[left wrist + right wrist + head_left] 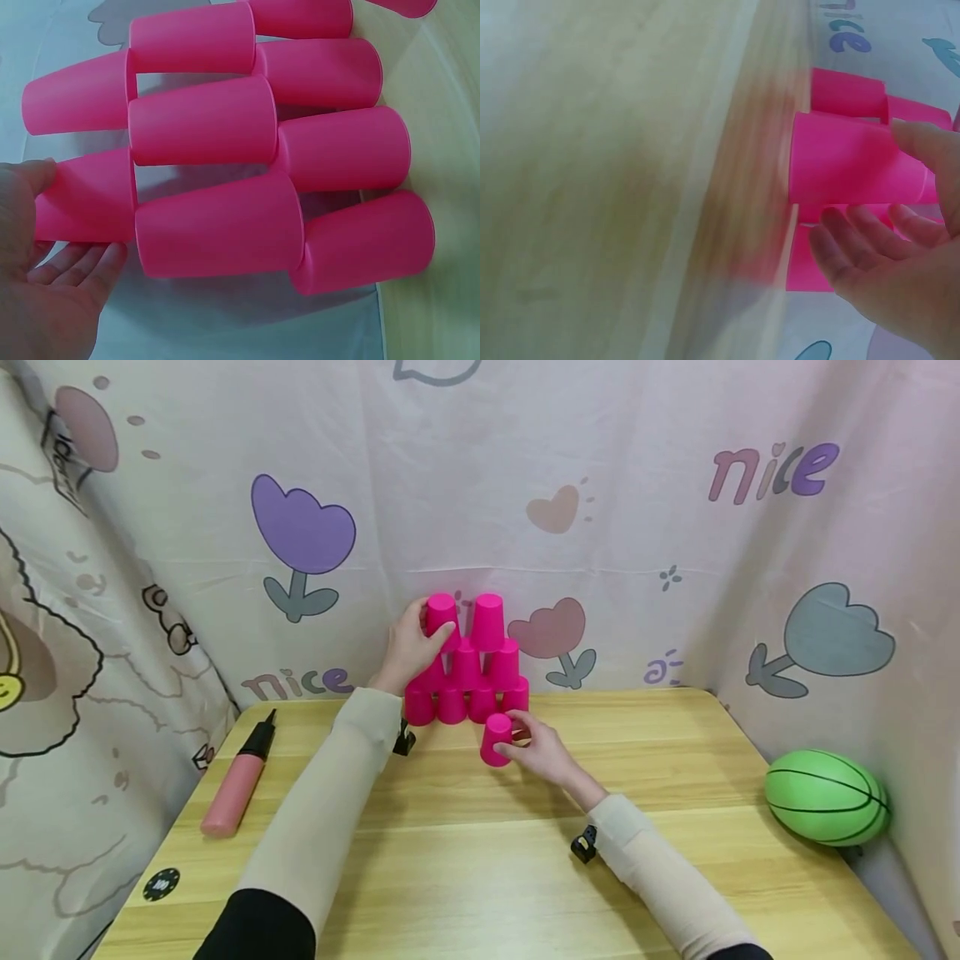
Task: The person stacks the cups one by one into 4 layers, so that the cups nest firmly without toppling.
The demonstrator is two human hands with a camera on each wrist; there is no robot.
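Pink cups stand upside down in a tiered stack at the back of the table: several in the bottom row [452, 707], three in the middle row [466, 667], two on top. My left hand [411, 647] grips the top-left cup [441, 612], thumb on one side and fingers on the other; this cup [86, 196] rests on the middle row. Beside it, apart, is the other top cup [488, 623]. In front of the stack's right end, my right hand [546, 750] holds a separate pink cup [494, 742], also upside down, between thumb and fingers.
A pink pump [236, 793] with a black nozzle lies at the table's left, with a black round chip [161, 884] nearer me. On the right edge sits a green ball [827, 797]. A printed curtain [450, 485] hangs right behind the cups.
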